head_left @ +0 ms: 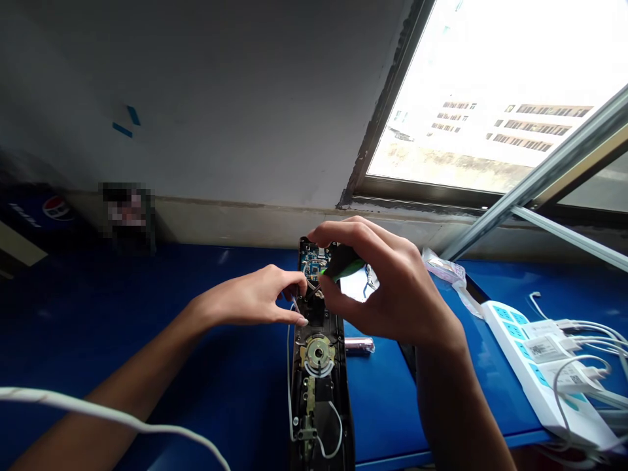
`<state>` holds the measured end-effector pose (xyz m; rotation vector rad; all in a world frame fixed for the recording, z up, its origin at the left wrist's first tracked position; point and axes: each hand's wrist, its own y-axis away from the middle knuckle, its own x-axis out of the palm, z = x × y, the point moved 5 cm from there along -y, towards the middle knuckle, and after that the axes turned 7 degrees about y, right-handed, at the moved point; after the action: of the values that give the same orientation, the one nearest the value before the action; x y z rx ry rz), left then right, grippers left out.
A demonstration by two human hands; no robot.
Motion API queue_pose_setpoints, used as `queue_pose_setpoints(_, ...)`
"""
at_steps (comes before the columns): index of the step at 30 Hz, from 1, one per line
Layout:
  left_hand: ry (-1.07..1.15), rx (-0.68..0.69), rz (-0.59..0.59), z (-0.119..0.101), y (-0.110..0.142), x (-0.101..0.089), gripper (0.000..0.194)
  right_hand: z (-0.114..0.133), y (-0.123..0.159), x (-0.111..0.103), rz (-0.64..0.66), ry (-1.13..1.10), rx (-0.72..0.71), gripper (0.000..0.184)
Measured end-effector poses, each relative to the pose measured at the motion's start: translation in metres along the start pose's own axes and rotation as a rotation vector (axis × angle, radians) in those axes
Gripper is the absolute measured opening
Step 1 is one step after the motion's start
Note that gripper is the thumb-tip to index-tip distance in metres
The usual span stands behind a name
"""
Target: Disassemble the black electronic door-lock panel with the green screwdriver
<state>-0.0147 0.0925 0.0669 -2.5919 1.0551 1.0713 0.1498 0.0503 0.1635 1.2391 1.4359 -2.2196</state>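
two bare hands meet over the upper part of an open device (326, 392), a long dark housing that runs from the bottom edge of the view up toward the wall (245, 98), in front of the person over the blue table (383, 392). the right hand (387, 288) is closed around the black and green handle of a screwdriver (346, 261), thumb on the near side and forefinger arched over the far end of the device. the shaft slants down and left to a spot just below the board (309, 252); whether the tip touches a screw cannot be told. the left hand (272, 297) comes in from the other side, thumb and forefinger a little apart at the device's left edge, with a thin pale piece between them; whether they pinch it cannot be told.

nearer the person, a round metal part (318, 356) sits in the middle of the device. a white wire (289, 366) runs along the left edge, and a short loop (340, 425) curls near the bottom.

just right of the device lies a shiny pinkish pack (360, 345). a clear plastic bag (446, 268) lies beyond the right wrist, and farther right a white power strip (527, 366) carries chargers (544, 348) and tangled cables (598, 330). another white cable (112, 418) crosses in front of the left forearm. a bright window (490, 131) fills the upper right; at far left stands a dark pepsi box (44, 209).
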Motion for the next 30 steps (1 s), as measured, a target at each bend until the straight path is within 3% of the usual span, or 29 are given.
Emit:
queue_pose_setpoints(5,-0.007,-0.003,-0.010,0.000,0.000,0.000,0.040,-0.004,-0.001,-0.001,-0.027,0.024,0.020,0.034)
queue_pose_setpoints(10,0.006,0.002,-0.008,-0.001,0.000,-0.001,0.044,-0.001,-0.001,-0.001,-0.009,-0.025,0.011,0.055)
queue_pose_setpoints(16,-0.013,-0.015,-0.017,0.001,-0.001,0.000,0.043,-0.004,-0.001,-0.002,-0.038,0.022,0.024,0.037)
queue_pose_setpoints(20,-0.006,-0.009,0.000,-0.002,0.001,-0.001,0.046,-0.003,-0.001,-0.003,-0.052,-0.028,0.017,0.049)
queue_pose_setpoints(24,-0.034,-0.060,0.020,-0.003,0.008,-0.007,0.049,-0.001,-0.001,-0.013,-0.161,-0.043,0.018,0.050)
queue_pose_setpoints(27,-0.090,-0.041,-0.058,-0.009,0.013,-0.013,0.048,-0.001,0.002,-0.023,-0.236,-0.061,0.043,0.048)
queue_pose_setpoints(30,-0.135,0.073,-0.161,-0.021,0.012,-0.011,0.042,-0.003,0.004,-0.031,-0.305,-0.120,0.106,0.048)
